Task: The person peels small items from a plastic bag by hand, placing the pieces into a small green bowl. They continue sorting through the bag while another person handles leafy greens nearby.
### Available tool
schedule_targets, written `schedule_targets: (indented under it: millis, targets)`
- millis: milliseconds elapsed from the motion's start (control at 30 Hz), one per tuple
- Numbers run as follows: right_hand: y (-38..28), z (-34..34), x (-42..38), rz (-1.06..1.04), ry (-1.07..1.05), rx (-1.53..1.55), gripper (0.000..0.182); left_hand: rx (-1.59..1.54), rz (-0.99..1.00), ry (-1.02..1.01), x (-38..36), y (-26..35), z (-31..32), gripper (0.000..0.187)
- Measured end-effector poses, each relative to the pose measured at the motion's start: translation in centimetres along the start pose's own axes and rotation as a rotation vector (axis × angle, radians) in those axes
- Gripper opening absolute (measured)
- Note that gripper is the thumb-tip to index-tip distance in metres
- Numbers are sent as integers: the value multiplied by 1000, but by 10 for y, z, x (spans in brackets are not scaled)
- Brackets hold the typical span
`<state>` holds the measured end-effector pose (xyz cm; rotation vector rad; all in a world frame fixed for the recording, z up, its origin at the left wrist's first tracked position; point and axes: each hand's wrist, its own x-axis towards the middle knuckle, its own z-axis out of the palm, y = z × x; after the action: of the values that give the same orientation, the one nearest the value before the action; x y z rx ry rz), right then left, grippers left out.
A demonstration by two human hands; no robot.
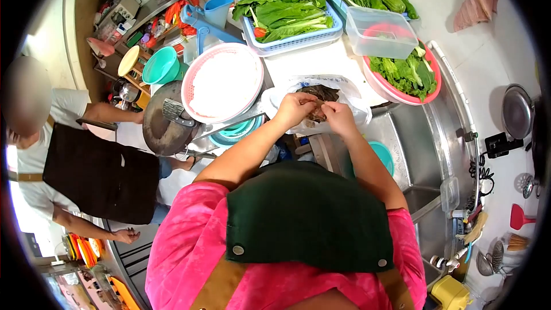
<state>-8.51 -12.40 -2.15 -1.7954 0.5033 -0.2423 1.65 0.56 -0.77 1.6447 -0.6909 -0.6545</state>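
My left hand (295,109) and my right hand (340,119) meet over an opened white plastic bag (359,100). Dark brown, wrinkled leafy stuff (321,92) lies in the bag's mouth. Between my closed fingertips is a small brown piece (316,112) of it; its exact kind I cannot make out. Both hands pinch this piece from opposite sides, close to the bag's near edge. Just left of the bag stands a pink basket (186,89) with a white filling. My fingers partly hide the stuff underneath.
Behind the bag is a blue basket (304,46) of leafy greens. A see-through container (381,33) rests over a pink basin (434,83) of greens at right. The steel sink (410,135) lies right of me. A person in a dark apron (103,172) stands at left, near a cleaver (175,112) on a round board (152,129).
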Motion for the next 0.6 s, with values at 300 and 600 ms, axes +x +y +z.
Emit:
schedule_targets:
  millis: [300,600]
  targets:
    - [-20,13,-3,-505,249,-563,15,-386,-256,17,3,8,-1,12]
    - [-17,17,3,-675,320,-827,9,-325,-324,54,8,14,0,8]
